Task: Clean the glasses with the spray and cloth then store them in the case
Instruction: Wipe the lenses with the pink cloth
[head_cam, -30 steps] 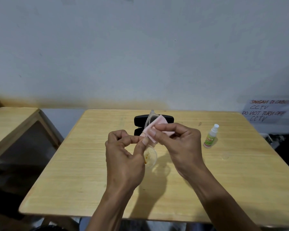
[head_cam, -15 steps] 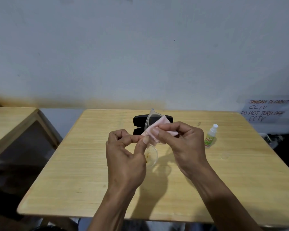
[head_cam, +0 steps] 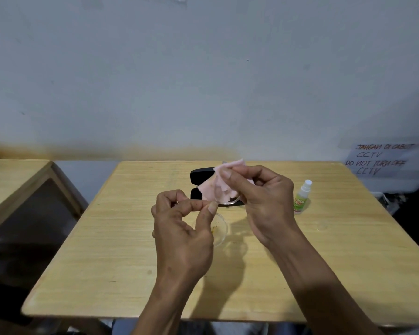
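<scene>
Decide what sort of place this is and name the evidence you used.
Probably a plain workroom or office corner under camera watch: a bare wooden table against a blank wall, plus a handwritten note saying not to turn off the CCTV.

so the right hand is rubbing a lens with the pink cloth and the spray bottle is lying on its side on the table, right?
Not quite: the spray bottle stands upright on the table, as the head view shows. The right hand does hold the pink cloth against a lens.

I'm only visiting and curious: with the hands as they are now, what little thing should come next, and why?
Probably keep rubbing the upper lens with the pink cloth. The right hand pinches the cloth round that lens, the left hand pinches the clear glasses near the middle, and the lower lens looks smudged and uncovered, so it likely comes after.
</scene>
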Demonstrator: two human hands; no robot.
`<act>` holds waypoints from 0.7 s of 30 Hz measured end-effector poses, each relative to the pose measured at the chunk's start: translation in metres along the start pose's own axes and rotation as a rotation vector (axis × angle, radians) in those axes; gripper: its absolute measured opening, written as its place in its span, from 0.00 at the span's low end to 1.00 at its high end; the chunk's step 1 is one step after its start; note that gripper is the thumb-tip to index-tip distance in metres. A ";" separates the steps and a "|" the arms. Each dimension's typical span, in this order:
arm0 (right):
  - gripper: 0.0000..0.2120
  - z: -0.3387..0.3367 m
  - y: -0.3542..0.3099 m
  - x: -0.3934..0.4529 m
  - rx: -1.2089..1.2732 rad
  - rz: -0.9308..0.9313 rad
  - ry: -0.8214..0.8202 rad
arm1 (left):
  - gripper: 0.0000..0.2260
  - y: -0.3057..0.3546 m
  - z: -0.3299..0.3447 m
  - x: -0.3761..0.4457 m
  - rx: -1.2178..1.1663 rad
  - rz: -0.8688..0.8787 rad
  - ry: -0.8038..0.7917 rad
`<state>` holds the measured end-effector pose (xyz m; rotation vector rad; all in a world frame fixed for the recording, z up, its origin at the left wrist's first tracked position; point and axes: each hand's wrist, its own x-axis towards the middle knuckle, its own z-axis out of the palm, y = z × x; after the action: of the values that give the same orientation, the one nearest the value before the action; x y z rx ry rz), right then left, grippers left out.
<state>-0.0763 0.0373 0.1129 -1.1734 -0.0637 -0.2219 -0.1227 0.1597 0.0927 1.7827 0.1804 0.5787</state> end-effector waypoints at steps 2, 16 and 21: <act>0.08 -0.005 0.003 -0.005 -0.024 0.018 -0.016 | 0.05 -0.001 0.001 0.002 0.001 -0.009 -0.004; 0.07 0.008 -0.003 -0.001 0.104 0.128 0.010 | 0.09 0.004 -0.001 0.000 0.020 0.044 0.002; 0.06 -0.002 0.006 -0.013 0.077 0.153 -0.009 | 0.05 0.001 -0.001 -0.001 -0.009 0.021 0.024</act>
<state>-0.0880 0.0392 0.1041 -1.0965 0.0099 -0.0788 -0.1241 0.1595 0.0934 1.7714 0.1757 0.6157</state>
